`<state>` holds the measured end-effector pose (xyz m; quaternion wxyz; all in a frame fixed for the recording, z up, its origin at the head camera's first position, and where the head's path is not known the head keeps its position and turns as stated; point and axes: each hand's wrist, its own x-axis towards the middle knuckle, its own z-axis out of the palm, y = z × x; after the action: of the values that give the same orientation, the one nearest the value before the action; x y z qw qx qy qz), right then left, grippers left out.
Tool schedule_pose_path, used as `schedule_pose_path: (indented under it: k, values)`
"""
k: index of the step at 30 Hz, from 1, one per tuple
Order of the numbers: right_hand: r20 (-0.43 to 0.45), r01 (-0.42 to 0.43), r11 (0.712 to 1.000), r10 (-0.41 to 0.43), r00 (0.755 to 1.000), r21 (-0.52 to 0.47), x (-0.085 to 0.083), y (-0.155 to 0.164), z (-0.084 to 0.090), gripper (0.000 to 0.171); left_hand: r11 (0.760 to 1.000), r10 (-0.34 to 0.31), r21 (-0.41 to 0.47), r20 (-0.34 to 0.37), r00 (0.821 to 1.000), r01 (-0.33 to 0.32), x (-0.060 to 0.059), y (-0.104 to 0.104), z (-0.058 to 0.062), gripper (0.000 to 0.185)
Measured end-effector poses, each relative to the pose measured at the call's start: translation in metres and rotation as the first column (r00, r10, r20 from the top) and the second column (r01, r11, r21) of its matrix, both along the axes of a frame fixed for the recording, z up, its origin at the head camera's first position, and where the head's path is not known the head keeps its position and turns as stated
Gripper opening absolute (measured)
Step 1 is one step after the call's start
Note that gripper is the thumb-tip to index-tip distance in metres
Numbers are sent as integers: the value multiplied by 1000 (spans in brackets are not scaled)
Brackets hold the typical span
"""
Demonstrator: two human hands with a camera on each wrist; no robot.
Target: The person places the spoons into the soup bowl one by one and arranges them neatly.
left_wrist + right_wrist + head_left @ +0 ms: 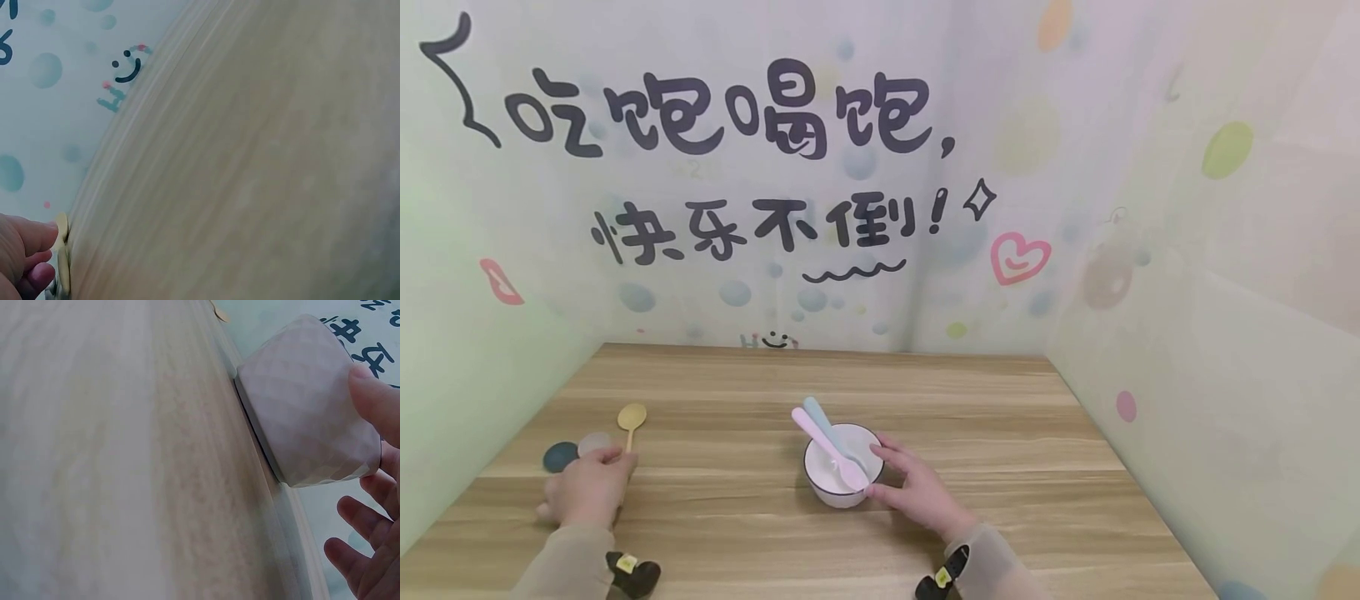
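A white faceted bowl (pixel 841 475) stands near the middle of the wooden table (pixel 1000 433), with a pink spoon (pixel 829 451) and a light blue spoon (pixel 820 421) leaning in it. My right hand (pixel 901 482) is at the bowl's right side. Its thumb (pixel 374 395) touches the bowl (pixel 300 400), while the other fingers (pixel 359 553) are spread and clear of it. My left hand (pixel 587 492) lies at the table's left over the handle end of a yellow spoon (pixel 631 417). In the left wrist view its curled fingers (pixel 28 256) pinch the yellow spoon (pixel 62 240).
A dark blue round spoon head (pixel 560 456) and a pale grey one (pixel 593 442) lie just beyond my left hand. Decorated walls (pixel 1210 400) close in the table at the back and on both sides. Bare wood stretches between the two hands.
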<state>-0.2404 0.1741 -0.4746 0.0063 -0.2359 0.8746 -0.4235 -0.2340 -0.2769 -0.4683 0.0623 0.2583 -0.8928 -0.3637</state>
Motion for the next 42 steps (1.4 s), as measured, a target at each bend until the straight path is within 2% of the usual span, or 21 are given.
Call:
schedule_pose_path:
  k: [10,19,32,42]
  values:
    - [7,0,1000,0,1000,4,-1,0,-1,70,999,-35,-38,32,999,36,2,3,-1,56]
    - [1,-2,1000,2,1000,-18,-1,-1,-2,69,996,-59,-66,-33,998,57,-1,2,-4,42]
    - [17,4,1000,-4,1000,-6,0,-1,0,70,997,-41,-68,-39,998,38,-2,2,-7,39]
    - [2,-9,999,9,1000,-34,-1,0,-4,68,995,-57,-88,-30,998,54,-5,4,-7,36]
